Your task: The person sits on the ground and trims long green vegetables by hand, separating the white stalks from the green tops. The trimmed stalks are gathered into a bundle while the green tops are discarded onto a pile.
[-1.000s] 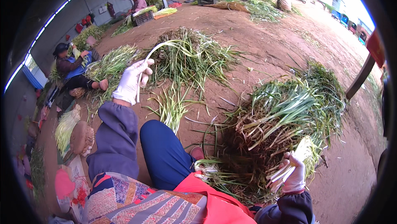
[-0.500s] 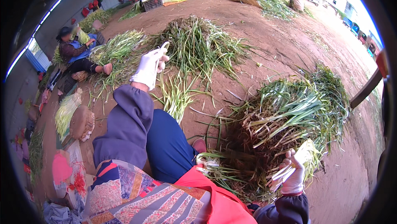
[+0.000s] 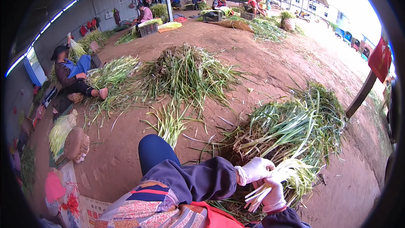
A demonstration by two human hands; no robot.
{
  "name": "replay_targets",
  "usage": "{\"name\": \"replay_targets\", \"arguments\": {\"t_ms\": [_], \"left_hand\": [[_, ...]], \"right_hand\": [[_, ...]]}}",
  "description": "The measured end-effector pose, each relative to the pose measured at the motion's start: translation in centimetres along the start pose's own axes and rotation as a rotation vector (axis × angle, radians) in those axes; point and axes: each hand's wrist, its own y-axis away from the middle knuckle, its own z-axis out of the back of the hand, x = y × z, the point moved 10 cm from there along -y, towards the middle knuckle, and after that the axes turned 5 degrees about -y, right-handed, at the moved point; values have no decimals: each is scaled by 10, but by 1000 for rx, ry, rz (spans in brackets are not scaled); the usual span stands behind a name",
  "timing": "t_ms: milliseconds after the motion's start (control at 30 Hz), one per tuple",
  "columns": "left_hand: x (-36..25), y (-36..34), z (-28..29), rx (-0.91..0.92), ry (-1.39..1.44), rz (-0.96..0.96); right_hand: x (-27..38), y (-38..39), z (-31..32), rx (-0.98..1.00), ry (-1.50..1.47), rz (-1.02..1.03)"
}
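From my remote view, I have the right hand (image 3: 275, 196) grasping a bundle of pale stalks (image 3: 290, 170) above the near edge of the leafy heap (image 3: 287, 122) on the dirt ground (image 3: 261, 70). My left hand (image 3: 255, 170) meets the bundle; its fingertips are partly hidden, so I can't tell whether they pinch anything.

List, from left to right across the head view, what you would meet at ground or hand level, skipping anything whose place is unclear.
Round brown object, loose pale-green stalks, left gloved hand, slanting post.
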Motion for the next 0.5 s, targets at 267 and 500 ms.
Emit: {"name": "replay_targets", "arguments": {"t_ms": [267,500], "left_hand": [[-3,25,-1,-223,-514,-292],[6,75,2,-224,-666,-223]], "right_hand": [[-21,-8,36,-140,36,-31],[-34,-10,11,138,-16,-210]]}}
